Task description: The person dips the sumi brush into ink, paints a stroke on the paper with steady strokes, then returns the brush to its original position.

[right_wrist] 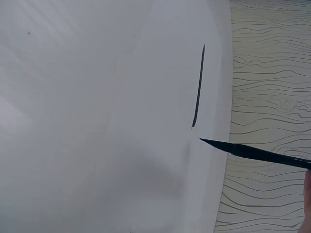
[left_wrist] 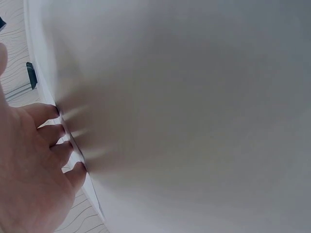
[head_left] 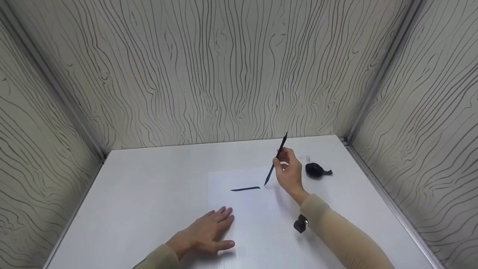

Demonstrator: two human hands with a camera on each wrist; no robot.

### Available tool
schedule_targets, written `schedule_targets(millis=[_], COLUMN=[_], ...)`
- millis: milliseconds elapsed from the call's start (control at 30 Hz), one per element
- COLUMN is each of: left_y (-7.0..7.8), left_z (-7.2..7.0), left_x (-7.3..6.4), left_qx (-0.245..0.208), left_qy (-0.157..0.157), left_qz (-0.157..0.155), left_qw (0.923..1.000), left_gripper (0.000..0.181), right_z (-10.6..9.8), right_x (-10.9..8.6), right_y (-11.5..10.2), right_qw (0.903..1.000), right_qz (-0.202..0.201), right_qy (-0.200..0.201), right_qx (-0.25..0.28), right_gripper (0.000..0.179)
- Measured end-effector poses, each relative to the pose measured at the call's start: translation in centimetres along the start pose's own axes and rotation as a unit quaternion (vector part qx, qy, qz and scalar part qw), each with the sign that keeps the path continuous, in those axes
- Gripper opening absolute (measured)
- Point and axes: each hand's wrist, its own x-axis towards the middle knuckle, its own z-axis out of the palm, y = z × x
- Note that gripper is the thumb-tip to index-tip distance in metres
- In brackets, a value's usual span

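My right hand (head_left: 289,173) holds a dark calligraphy brush (head_left: 282,144) partway along its handle, between thumb and fingers. The brush slants, its pointed tip low over the white paper (head_left: 248,211), just right of a black ink stroke (head_left: 245,188). In the right wrist view the pointed black bristles (right_wrist: 216,144) show a small gap from the end of that stroke (right_wrist: 198,87). Palm down, my left hand (head_left: 209,231) rests at the paper's left side with fingers spread. The left wrist view shows this hand's fingertips (left_wrist: 80,170) against the white surface.
A rounded black object with a short stub (head_left: 314,170) sits on the white table (head_left: 149,179), right of my right hand. Beside my right sleeve is a small black device (head_left: 300,224). Wood-grain panels (head_left: 224,74) enclose the table at the back and sides.
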Motion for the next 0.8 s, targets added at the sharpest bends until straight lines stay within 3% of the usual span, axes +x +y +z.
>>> schedule_targets(millis=[367,800], left_y=[0.1,0.0], left_z=[0.0,0.1], left_x=[-0.1,-0.1], left_qx=[0.000,0.008], left_qy=[-0.006,-0.003], left_qz=[-0.005,-0.002], left_qw=[1.0000,1.0000], left_gripper=[0.099,0.099], right_z=[-3.6,-9.4], right_x=[2.5,4.5], right_y=[-0.5,0.0], right_qw=[0.9973,0.9906], right_qz=[-0.062,-0.097], right_qy=[0.030,0.059], right_qx=[-0.027,-0.076], right_gripper=[0.025,0.022])
